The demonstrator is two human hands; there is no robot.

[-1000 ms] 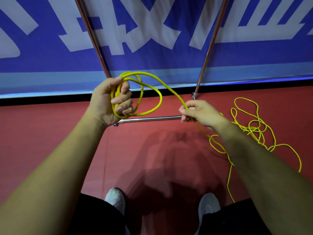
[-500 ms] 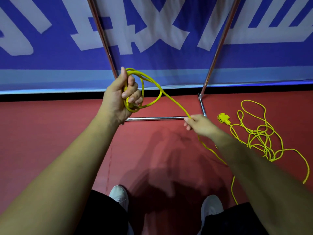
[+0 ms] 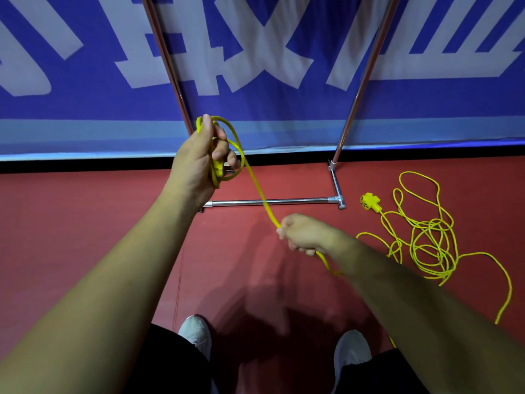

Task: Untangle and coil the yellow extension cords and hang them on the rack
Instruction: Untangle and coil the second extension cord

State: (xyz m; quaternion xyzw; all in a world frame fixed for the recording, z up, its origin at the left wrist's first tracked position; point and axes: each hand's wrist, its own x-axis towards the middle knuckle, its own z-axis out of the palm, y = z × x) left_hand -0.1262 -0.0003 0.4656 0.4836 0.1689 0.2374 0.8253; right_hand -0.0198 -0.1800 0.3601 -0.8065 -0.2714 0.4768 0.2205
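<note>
Only one view here, so there's no overlap with a second one. Everything is seen from the head, wide-angle, aimed forward and steeply down. The forearms are caught close up, left hand [image 3: 196, 163] and right hand [image 3: 305, 234] mid-frame, shoes [image 3: 196, 334] at the bottom edge, yellow cord [image 3: 431, 243] on the right, rack [image 3: 298, 201] base and banner [image 3: 85, 109] farther off up top.

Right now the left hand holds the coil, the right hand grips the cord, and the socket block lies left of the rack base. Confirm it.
Wrong side: the head view shows the socket block lying right of the rack base. The rest holds.
</note>
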